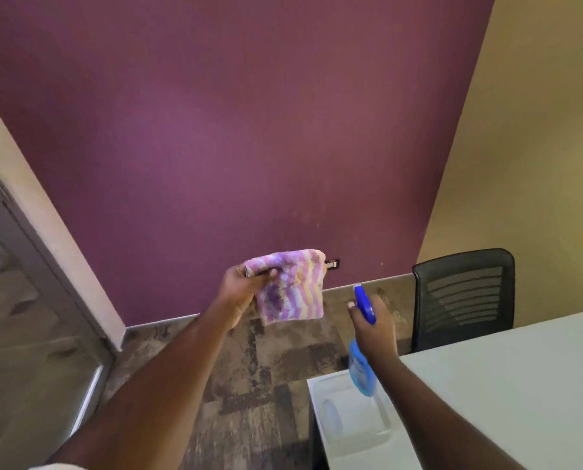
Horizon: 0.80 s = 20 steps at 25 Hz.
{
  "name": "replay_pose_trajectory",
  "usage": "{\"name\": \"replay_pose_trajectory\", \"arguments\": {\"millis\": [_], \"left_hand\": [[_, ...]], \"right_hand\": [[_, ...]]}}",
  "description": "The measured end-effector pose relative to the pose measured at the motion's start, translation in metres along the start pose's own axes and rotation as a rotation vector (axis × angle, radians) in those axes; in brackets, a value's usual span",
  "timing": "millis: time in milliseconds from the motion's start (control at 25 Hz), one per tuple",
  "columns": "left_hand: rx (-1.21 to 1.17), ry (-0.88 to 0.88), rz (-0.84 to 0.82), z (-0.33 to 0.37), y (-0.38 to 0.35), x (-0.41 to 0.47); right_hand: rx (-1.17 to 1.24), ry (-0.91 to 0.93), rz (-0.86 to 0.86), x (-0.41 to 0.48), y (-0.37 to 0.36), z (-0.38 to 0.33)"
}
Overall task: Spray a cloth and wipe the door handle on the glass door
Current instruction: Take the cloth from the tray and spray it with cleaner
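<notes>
A folded cloth (pixel 293 290) with purple, pink and yellow stripes hangs in the air in front of the purple wall, and my left hand (pixel 241 286) pinches its upper left corner. My right hand (pixel 375 325) grips a blue spray bottle (pixel 363 366) by the neck, its dark blue nozzle pointing up and left toward the cloth. A short gap separates nozzle and cloth. The glass door (pixel 29 317) with its grey frame stands at the far left; no door handle shows in view.
A white table (pixel 507 385) fills the lower right, with a shallow white tray (pixel 347 435) at its near corner. A black mesh office chair (pixel 463 296) stands behind it by the yellow wall. Patterned carpet lies between door and table. A wall socket (pixel 332 264) sits behind the cloth.
</notes>
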<state>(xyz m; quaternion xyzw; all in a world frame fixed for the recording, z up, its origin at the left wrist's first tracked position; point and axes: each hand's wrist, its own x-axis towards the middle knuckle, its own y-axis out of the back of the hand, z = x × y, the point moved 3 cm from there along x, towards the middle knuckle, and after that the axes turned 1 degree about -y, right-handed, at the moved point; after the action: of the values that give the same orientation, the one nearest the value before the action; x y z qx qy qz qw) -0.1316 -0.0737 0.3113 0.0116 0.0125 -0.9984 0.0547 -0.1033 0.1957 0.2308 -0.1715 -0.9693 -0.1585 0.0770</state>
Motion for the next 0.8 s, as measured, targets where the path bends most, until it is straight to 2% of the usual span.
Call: {"name": "replay_pose_trajectory", "arguments": {"millis": [120, 360, 520, 800], "left_hand": [[0.075, -0.106, 0.041, 0.034, 0.016, 0.003], [0.078, -0.271, 0.097, 0.106, 0.047, -0.005], [0.090, -0.337, 0.114, 0.138, 0.064, -0.014], [0.066, -0.392, 0.138, 0.165, 0.080, -0.030]], "right_hand": [[0.000, 0.164, -0.056, 0.005, -0.008, -0.063], [0.061, 0.440, -0.187, -0.003, -0.030, -0.201], [0.012, 0.518, -0.254, -0.018, -0.050, -0.262], [-0.117, 0.559, -0.275, -0.043, -0.059, -0.307]]}}
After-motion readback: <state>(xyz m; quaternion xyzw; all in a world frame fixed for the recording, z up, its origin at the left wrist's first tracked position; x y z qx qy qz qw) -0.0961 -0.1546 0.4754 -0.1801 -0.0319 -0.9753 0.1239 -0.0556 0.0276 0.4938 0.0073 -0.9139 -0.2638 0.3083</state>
